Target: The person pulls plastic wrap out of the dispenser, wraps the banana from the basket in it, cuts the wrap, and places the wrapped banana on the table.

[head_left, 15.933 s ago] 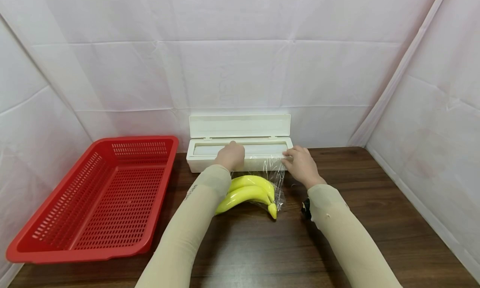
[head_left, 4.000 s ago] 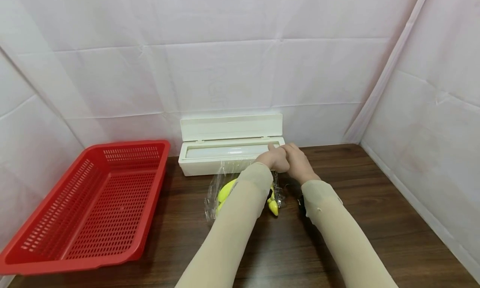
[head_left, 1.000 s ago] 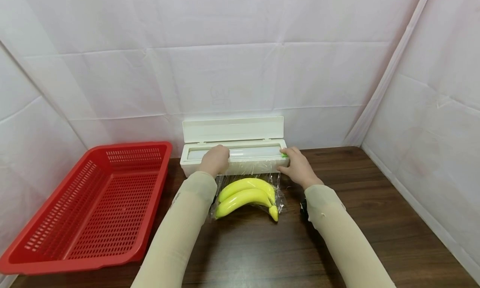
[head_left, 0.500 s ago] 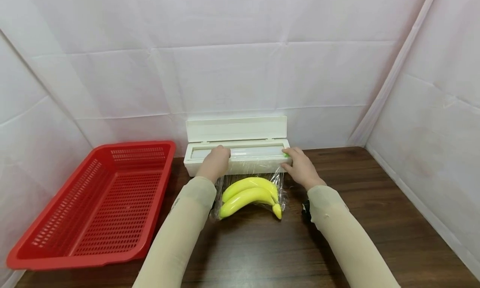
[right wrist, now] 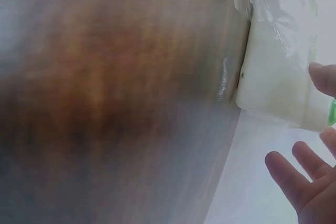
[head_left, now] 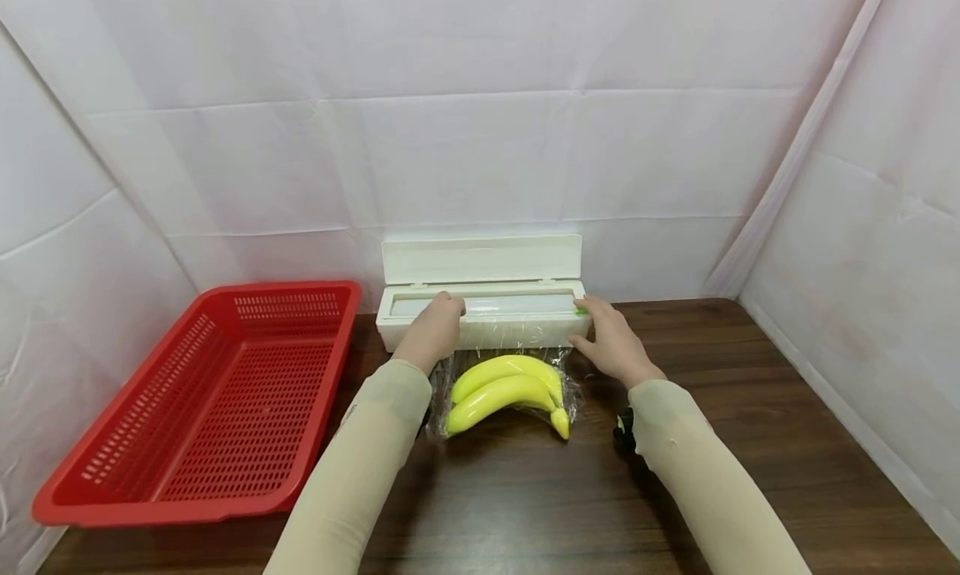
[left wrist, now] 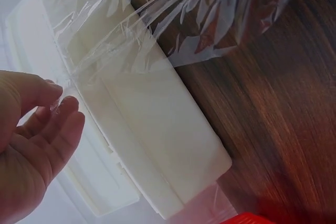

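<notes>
A long white cling film box [head_left: 498, 335] stands against the back wall with its lid raised and a film roll [head_left: 517, 304] inside. Clear cling film [left wrist: 205, 19] runs from its front edge down around a bunch of yellow bananas [head_left: 502, 392] lying before it. My left hand [head_left: 433, 329] is over the left part of the box; in the left wrist view thumb and fingertips pinch a bit of film. At the box's right end, by a small green piece [head_left: 581, 312], is my right hand [head_left: 617, 342], its fingers spread and thumb apart, holding nothing.
To the left sits a red plastic basket [head_left: 341, 375] with perforated sides and floor. White cloth walls [head_left: 480, 167] enclose the dark wooden table [head_left: 525, 508] at the back and sides.
Four seconds ago my left hand was beside the right hand at the box's right end; since then it has moved left along the box. Lately the right hand's thumb and fingers have spread slightly.
</notes>
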Available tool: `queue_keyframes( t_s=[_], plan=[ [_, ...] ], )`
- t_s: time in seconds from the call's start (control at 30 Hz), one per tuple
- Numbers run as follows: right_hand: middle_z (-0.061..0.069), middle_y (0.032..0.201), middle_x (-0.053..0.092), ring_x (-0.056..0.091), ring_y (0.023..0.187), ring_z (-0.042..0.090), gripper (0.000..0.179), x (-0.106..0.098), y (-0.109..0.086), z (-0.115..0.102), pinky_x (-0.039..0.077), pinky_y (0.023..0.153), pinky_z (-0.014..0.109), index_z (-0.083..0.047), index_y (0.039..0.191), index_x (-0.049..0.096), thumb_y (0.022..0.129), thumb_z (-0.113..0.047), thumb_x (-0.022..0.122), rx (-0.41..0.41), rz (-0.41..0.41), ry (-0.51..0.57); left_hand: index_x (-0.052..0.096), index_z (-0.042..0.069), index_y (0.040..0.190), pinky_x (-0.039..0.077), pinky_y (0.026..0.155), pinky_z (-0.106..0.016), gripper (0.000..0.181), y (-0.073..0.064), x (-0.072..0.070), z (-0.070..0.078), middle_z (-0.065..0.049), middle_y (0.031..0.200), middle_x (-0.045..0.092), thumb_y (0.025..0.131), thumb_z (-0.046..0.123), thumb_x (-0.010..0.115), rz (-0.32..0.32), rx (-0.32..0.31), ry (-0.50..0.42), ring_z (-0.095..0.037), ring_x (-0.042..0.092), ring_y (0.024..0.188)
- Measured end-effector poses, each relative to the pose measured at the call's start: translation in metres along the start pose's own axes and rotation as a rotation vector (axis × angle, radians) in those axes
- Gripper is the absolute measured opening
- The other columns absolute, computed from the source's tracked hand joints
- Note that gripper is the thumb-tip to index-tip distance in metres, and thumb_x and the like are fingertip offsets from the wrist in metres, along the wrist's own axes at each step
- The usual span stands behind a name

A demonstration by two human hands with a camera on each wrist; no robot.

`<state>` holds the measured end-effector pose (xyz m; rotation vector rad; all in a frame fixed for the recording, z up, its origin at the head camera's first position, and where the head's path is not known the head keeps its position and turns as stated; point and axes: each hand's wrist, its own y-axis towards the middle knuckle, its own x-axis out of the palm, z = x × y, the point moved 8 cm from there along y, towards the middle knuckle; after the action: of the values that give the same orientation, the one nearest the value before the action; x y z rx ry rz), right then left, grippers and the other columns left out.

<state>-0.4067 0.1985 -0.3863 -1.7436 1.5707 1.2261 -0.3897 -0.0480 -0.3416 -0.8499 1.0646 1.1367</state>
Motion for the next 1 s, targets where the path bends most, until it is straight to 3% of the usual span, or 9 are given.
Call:
queue_keyframes(
  t_s=[0.2, 0.37, 0.57, 0.73, 1.0],
  plan=[
    [0.02, 0.151, 0.016, 0.023, 0.137, 0.042, 0.055, -0.004, -0.008, -0.002, 0.037, 0.1, 0.057, -0.008, 0.139, 0.037, 0.092, -0.025, 0.06, -0.006, 0.04, 0.075, 0.054, 0.003, 0.127, 0.05, 0.088, -0.034, 0.033, -0.003, -0.002, -0.002, -0.018, 0.125, 0.047, 0.096, -0.002, 0.042, 0.005, -0.022, -0.021, -0.025, 0.056, 0.109],
    [0.021, 0.138, 0.028, 0.03, 0.13, 0.041, 0.033, -0.009, -0.012, -0.006, 0.038, 0.097, 0.055, -0.007, 0.119, 0.048, 0.092, -0.023, 0.06, -0.016, 0.062, 0.097, 0.054, 0.002, 0.127, 0.048, 0.093, -0.035, 0.034, -0.005, -0.004, -0.003, -0.018, 0.126, 0.05, 0.095, -0.003, 0.044, 0.021, -0.031, -0.025, -0.027, 0.054, 0.115],
    [0.016, 0.113, 0.044, 0.046, 0.107, 0.032, 0.014, -0.012, -0.014, -0.009, 0.041, 0.087, 0.047, -0.007, 0.096, 0.051, 0.092, -0.016, 0.061, -0.06, 0.099, 0.1, 0.053, 0.001, 0.127, 0.047, 0.096, -0.037, 0.034, -0.01, -0.005, -0.006, -0.018, 0.128, 0.052, 0.095, -0.003, 0.043, 0.04, -0.041, -0.065, -0.028, 0.051, 0.121],
    [0.01, 0.1, 0.047, 0.049, 0.09, 0.024, 0.014, -0.01, -0.017, -0.011, 0.043, 0.078, 0.037, -0.009, 0.091, 0.049, 0.091, -0.015, 0.061, -0.082, 0.087, 0.136, 0.051, 0.001, 0.13, 0.045, 0.099, -0.039, 0.037, -0.016, -0.008, -0.009, -0.02, 0.131, 0.05, 0.095, -0.003, 0.04, 0.081, -0.042, -0.106, -0.03, 0.049, 0.123],
    [0.005, 0.09, 0.059, 0.057, 0.08, 0.019, 0.013, -0.019, -0.026, -0.014, 0.046, 0.067, 0.032, -0.013, 0.092, 0.052, 0.091, -0.02, 0.063, -0.051, 0.048, 0.23, 0.05, 0.003, 0.131, 0.046, 0.097, -0.041, 0.039, -0.026, -0.014, -0.013, -0.02, 0.13, 0.051, 0.094, -0.003, 0.043, 0.171, -0.028, -0.159, -0.031, 0.053, 0.119]
  ],
)
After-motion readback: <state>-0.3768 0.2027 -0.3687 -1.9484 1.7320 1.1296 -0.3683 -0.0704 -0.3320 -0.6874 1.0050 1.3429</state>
